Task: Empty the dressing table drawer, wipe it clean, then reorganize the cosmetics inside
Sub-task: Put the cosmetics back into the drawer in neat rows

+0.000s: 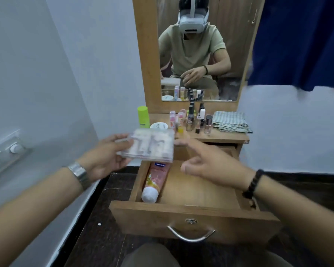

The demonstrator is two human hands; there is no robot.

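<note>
The wooden drawer (191, 218) is pulled out towards me. A pink lotion tube (155, 181) with a white cap lies along its left side; the rest of the drawer floor is bare wood. My left hand (106, 158) grips a clear plastic cosmetics case (150, 145) by its left edge, holding it above the drawer's back left corner. My right hand (206, 162) hovers over the drawer with fingers spread, its fingertips near the case's right edge, holding nothing.
On the dressing table top (226, 136) stand several small bottles (199, 120), a green bottle (143, 116), a white jar (159, 125) and a folded striped cloth (230, 121). A mirror (201, 51) rises behind. White wall to the left, blue curtain (301, 39) at right.
</note>
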